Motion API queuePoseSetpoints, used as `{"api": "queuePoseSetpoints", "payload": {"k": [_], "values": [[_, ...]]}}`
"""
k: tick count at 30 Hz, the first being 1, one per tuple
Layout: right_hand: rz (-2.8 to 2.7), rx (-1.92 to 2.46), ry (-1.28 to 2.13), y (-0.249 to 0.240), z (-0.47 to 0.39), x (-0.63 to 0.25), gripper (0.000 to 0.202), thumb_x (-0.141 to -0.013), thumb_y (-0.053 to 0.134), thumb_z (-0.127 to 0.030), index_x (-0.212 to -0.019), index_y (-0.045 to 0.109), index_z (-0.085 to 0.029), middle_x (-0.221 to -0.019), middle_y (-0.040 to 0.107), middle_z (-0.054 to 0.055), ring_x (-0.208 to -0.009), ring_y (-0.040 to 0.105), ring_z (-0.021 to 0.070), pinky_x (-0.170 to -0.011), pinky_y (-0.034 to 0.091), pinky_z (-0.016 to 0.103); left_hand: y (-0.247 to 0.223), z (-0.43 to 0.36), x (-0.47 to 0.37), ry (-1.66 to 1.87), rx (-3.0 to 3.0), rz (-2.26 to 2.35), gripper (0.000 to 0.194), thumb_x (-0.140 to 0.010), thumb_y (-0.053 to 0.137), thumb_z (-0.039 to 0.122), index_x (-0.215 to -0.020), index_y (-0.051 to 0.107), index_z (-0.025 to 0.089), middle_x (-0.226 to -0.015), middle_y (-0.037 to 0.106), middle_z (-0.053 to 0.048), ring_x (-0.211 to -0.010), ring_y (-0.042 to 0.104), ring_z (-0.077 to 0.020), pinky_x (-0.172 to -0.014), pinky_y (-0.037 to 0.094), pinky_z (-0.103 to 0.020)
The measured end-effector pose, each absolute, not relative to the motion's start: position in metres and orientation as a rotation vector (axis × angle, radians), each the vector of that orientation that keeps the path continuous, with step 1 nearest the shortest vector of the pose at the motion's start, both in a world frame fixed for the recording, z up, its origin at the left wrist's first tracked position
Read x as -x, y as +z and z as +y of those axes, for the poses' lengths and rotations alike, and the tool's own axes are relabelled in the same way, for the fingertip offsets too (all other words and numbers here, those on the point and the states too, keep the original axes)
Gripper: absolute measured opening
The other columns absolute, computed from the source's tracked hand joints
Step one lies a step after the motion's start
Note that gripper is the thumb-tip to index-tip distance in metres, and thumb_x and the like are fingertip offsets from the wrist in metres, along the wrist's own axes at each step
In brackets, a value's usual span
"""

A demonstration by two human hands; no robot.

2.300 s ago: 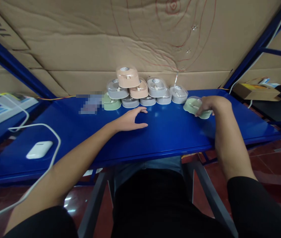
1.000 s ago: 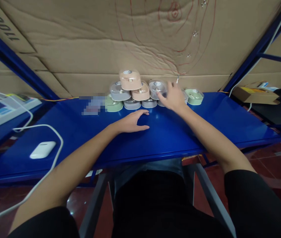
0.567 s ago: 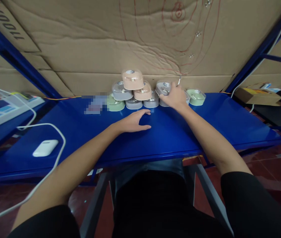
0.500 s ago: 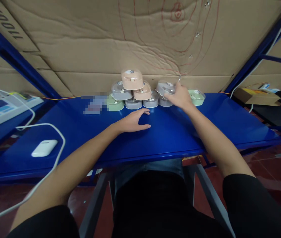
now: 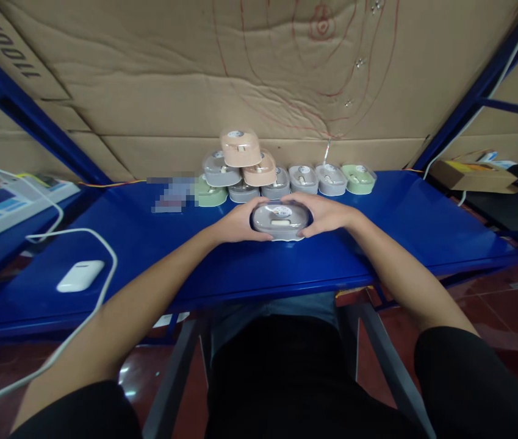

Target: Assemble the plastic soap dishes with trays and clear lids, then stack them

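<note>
Between my hands, near the middle of the blue table, is a grey box with a clear lid (image 5: 280,221). My left hand (image 5: 244,221) grips its left end and my right hand (image 5: 325,214) its right end. Behind it stands a row of similar boxes, with a green one (image 5: 211,192) at the left end and another green one (image 5: 358,179) at the right end. On the left part of the row rest a grey box (image 5: 221,169) and a peach box (image 5: 260,169), topped by one more peach box (image 5: 240,148).
A white earphone case (image 5: 80,276) lies at the left beside a white cable (image 5: 111,268). A blurred patch (image 5: 174,194) is left of the row. Cardboard (image 5: 158,110) stands behind the table (image 5: 240,274); an open carton (image 5: 473,177) is at the right.
My right hand has come from the back row towards me with the grey box, now gripped by both hands. My left hand has closed on its left end.
</note>
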State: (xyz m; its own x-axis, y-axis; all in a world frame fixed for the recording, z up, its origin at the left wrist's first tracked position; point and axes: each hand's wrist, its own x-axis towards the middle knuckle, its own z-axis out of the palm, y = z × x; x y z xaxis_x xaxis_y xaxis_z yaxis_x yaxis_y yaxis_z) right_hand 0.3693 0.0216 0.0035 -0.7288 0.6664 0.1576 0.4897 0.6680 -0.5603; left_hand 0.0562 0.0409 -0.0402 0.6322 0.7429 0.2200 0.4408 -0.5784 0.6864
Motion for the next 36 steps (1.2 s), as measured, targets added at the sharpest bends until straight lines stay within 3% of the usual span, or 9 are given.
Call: {"api": "queuePoseSetpoints", "payload": {"k": [5,12,17,22,24,29,32,36], "values": [[-2.479,1.035,0.495,-0.006,0.016,-0.351,0.111,-0.076,0.093,-0.072,-0.17,0.054,-0.027,-0.168,0.062,0.017,-0.154,0.06,0.0457,-0.128,0.051,0.065,-0.042,0.04,-0.059,0.677,-2.306,0.953,0.111,-0.067,0.1,0.068,-0.158,0.055,0.024,-0.164,0.066,-0.021,-0.149,0.066,-0.0473,-0.128,0.051,-0.068],[-2.391,1.083,0.452,0.027,0.013,-0.382,0.094,-0.081,0.089,-0.068,-0.161,0.062,-0.026,-0.152,0.074,0.015,-0.135,0.071,0.0437,-0.118,0.058,0.065,-0.029,0.045,-0.049,0.615,-2.319,1.012,0.114,-0.066,0.1,0.069,-0.159,0.056,0.022,-0.164,0.065,-0.021,-0.153,0.062,-0.0498,-0.13,0.05,-0.066],[-2.381,1.495,0.499,0.043,0.022,-0.425,0.101,-0.073,0.095,-0.065,-0.16,0.064,-0.022,-0.146,0.077,0.017,-0.131,0.074,0.0437,-0.113,0.063,0.057,-0.014,0.056,-0.02,0.467,-2.409,1.075,0.099,-0.069,0.099,0.063,-0.153,0.064,0.025,-0.15,0.075,-0.014,-0.138,0.071,-0.0463,-0.118,0.058,-0.061],[-2.512,1.642,0.647,0.034,0.028,-0.422,0.109,-0.063,0.104,-0.056,-0.16,0.066,-0.023,-0.15,0.077,0.016,-0.129,0.077,0.0451,-0.114,0.063,0.059,-0.013,0.057,-0.018,0.45,-2.426,1.105,0.107,-0.063,0.102,0.062,-0.155,0.063,0.025,-0.155,0.071,-0.017,-0.142,0.068,-0.0498,-0.121,0.055,-0.063],[-2.548,1.603,0.561,0.029,0.028,-0.413,0.112,-0.063,0.105,-0.058,-0.16,0.066,-0.021,-0.155,0.074,0.019,-0.137,0.074,0.0486,-0.119,0.06,0.063,-0.013,0.052,-0.023,0.473,-2.432,1.07,0.109,-0.065,0.101,0.062,-0.158,0.059,0.024,-0.161,0.068,-0.018,-0.147,0.065,-0.0499,-0.125,0.053,-0.063],[-2.485,1.202,0.26,0.011,0.021,-0.373,0.119,-0.074,0.096,-0.08,-0.167,0.059,-0.016,-0.171,0.059,0.025,-0.158,0.057,0.0515,-0.133,0.045,0.07,-0.014,0.042,-0.037,0.509,-2.437,0.976,0.11,-0.069,0.1,0.06,-0.161,0.055,0.022,-0.16,0.067,-0.018,-0.148,0.065,-0.0482,-0.126,0.053,-0.062],[-2.524,1.036,0.256,-0.005,0.017,-0.345,0.122,-0.076,0.094,-0.082,-0.171,0.052,-0.018,-0.17,0.059,0.026,-0.155,0.059,0.0513,-0.128,0.049,0.069,-0.019,0.04,-0.044,0.558,-2.451,0.915,0.111,-0.068,0.101,0.057,-0.162,0.053,0.023,-0.158,0.068,-0.019,-0.144,0.067,-0.0486,-0.122,0.055,-0.065],[-2.575,0.954,0.266,-0.026,0.02,-0.326,0.108,-0.086,0.088,-0.076,-0.17,0.05,-0.02,-0.153,0.068,0.024,-0.137,0.069,0.0472,-0.115,0.059,0.066,-0.029,0.041,-0.049,0.58,-2.451,0.906,0.117,-0.068,0.1,0.056,-0.167,0.047,0.022,-0.162,0.064,-0.022,-0.147,0.065,-0.0498,-0.123,0.054,-0.067]]}}
